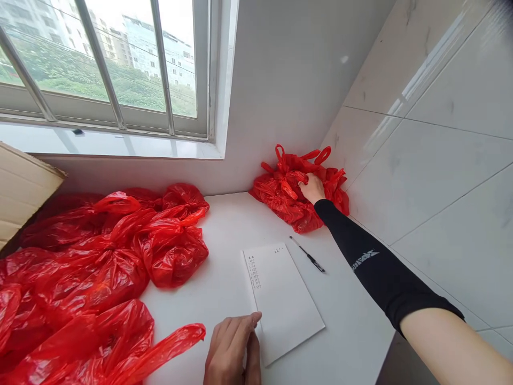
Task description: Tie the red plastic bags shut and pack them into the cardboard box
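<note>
In the far corner, my right hand (pixel 312 188), below a black arm sleeve, is closed on a red plastic bag (pixel 294 179) in a small pile of tied red bags; some of its fingers are hidden in the plastic. My left hand (pixel 232 350) is close to the front, beside the left edge of a white paper pad (pixel 286 307). Its fingers are loosely bent, the thumb a little apart from the forefinger, with nothing seen in them. Handwritten lines run down the pad's upper left. A black pen (pixel 308 254) lies to the pad's right.
A larger heap of tied red plastic bags (pixel 108 251) covers the left of the white table (pixel 224 219). Cardboard (pixel 26 187) juts in at the left edge. Behind is a barred window (pixel 132 69) with a sill; a tiled wall (pixel 441 171) stands on the right.
</note>
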### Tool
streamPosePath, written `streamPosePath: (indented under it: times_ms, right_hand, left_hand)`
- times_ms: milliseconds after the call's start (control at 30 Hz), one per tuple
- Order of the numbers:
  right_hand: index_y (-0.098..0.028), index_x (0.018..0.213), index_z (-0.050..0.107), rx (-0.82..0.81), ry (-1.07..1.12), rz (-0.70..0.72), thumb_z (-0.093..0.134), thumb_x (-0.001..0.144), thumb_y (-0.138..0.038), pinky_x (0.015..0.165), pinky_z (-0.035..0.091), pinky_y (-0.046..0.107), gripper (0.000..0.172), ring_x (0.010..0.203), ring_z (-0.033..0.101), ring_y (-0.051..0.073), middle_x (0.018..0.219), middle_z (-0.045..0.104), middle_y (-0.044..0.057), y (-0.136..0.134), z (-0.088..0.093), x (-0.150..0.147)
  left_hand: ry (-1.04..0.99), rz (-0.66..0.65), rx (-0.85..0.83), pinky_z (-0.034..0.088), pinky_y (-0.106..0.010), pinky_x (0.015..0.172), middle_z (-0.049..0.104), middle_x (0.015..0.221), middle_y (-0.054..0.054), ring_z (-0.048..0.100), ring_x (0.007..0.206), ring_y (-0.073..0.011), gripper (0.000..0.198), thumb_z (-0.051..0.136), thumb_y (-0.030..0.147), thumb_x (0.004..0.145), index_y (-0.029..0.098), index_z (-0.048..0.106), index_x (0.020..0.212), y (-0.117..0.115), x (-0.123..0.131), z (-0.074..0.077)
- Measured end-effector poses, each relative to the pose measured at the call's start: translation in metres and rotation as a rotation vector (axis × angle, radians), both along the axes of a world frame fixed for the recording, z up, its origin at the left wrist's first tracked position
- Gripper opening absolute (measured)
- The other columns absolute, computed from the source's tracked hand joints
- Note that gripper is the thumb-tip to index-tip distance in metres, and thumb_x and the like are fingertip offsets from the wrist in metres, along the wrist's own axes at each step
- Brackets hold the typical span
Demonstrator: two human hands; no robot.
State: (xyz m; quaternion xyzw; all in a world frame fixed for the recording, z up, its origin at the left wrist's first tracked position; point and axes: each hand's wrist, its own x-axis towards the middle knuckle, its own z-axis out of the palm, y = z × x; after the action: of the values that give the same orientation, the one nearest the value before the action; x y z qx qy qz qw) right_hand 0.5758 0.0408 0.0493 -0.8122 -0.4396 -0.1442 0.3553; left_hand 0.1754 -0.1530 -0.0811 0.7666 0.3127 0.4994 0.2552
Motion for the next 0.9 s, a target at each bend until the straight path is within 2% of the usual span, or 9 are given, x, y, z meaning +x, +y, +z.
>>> streamPosePath:
  times_ms: [133,267,333,433,500,567,700,800,900]
  right_hand:
    - [-0.013,0.11,0.065,0.087,-0.032,-0.012,0.068,0.091,-0.024,0.099,0.048,0.047,0.022,0.108,0.064,0.027,0.113,0.069,0.012,-0.009,0.015,-0.001]
    - [-0.012,0.111,0.061,0.245,-0.057,-0.046,0.058,0.089,-0.019,0.102,0.044,0.046,0.023,0.111,0.062,0.029,0.116,0.067,0.018,-0.029,0.037,-0.007]
    - [-0.013,0.111,0.059,0.336,-0.071,-0.046,0.055,0.091,-0.022,0.1,0.045,0.046,0.023,0.11,0.062,0.028,0.116,0.066,0.018,-0.045,0.045,-0.016]
    - [-0.016,0.107,0.06,0.559,-0.094,0.102,0.055,0.093,-0.027,0.092,0.049,0.046,0.019,0.099,0.063,0.026,0.107,0.067,0.013,-0.077,0.046,-0.045]
    - [-0.019,0.105,0.061,0.641,-0.09,0.23,0.057,0.094,-0.032,0.089,0.051,0.044,0.018,0.097,0.063,0.024,0.103,0.067,0.009,-0.1,0.039,-0.077]
    - [-0.021,0.106,0.062,0.632,-0.015,0.331,0.059,0.096,-0.035,0.089,0.051,0.041,0.017,0.097,0.062,0.022,0.103,0.066,0.006,-0.122,0.027,-0.117]
    - [-0.026,0.111,0.062,0.447,0.347,0.626,0.063,0.096,-0.031,0.081,0.053,0.036,0.017,0.087,0.061,0.02,0.097,0.063,0.003,-0.153,-0.009,-0.198]
    - [-0.03,0.107,0.066,0.329,0.371,0.862,0.064,0.091,-0.018,0.084,0.052,0.037,0.02,0.093,0.061,0.021,0.101,0.061,0.003,-0.17,-0.04,-0.239]
    - [-0.031,0.108,0.066,0.322,0.455,1.0,0.068,0.087,-0.012,0.09,0.051,0.038,0.029,0.1,0.061,0.022,0.107,0.058,0.003,-0.184,-0.066,-0.26]
  left_hand:
    - [0.11,-0.025,0.038,0.049,-0.031,0.076,0.066,0.091,-0.002,0.06,0.087,-0.0169,0.033,0.05,0.002,0.093,0.023,0.061,0.116,0.001,-0.005,0.002]
    - [0.114,-0.009,-0.007,0.051,-0.031,0.073,0.068,0.089,-0.002,0.061,0.082,-0.0165,0.03,0.048,0.002,0.093,0.022,0.063,0.109,-0.003,-0.006,0.011]
    - [0.074,-0.017,-0.067,0.053,-0.031,0.072,0.069,0.088,-0.002,0.063,0.082,-0.0165,0.028,0.046,0.005,0.094,0.021,0.066,0.105,-0.004,-0.005,0.014]
    - [-0.016,-0.035,-0.276,0.055,-0.031,0.074,0.071,0.089,-0.004,0.067,0.085,-0.0174,0.023,0.048,0.015,0.096,0.022,0.069,0.1,-0.002,-0.006,0.015]
    - [-0.093,-0.021,-0.477,0.056,-0.031,0.075,0.072,0.089,-0.004,0.068,0.084,-0.0183,0.02,0.052,0.025,0.096,0.022,0.071,0.099,0.001,-0.008,0.014]
    - [-0.181,-0.001,-0.647,0.056,-0.031,0.072,0.072,0.087,-0.005,0.067,0.08,-0.0186,0.022,0.057,0.036,0.095,0.022,0.072,0.102,0.004,-0.011,0.014]
    - [-0.405,-0.06,-0.868,0.059,-0.034,0.067,0.072,0.101,-0.009,0.067,0.081,-0.0204,0.041,0.061,0.048,0.093,0.019,0.064,0.123,0.009,-0.012,0.025]
    - [-0.603,-0.188,-0.936,0.062,-0.044,0.086,0.063,0.133,-0.012,0.068,0.108,-0.0277,0.053,0.062,0.045,0.094,0.024,0.05,0.141,0.009,-0.009,0.035]
    - [-0.708,-0.195,-0.883,0.055,-0.05,0.101,0.06,0.141,-0.012,0.06,0.127,-0.0332,0.047,0.062,0.042,0.095,0.024,0.056,0.138,0.009,-0.006,0.038]
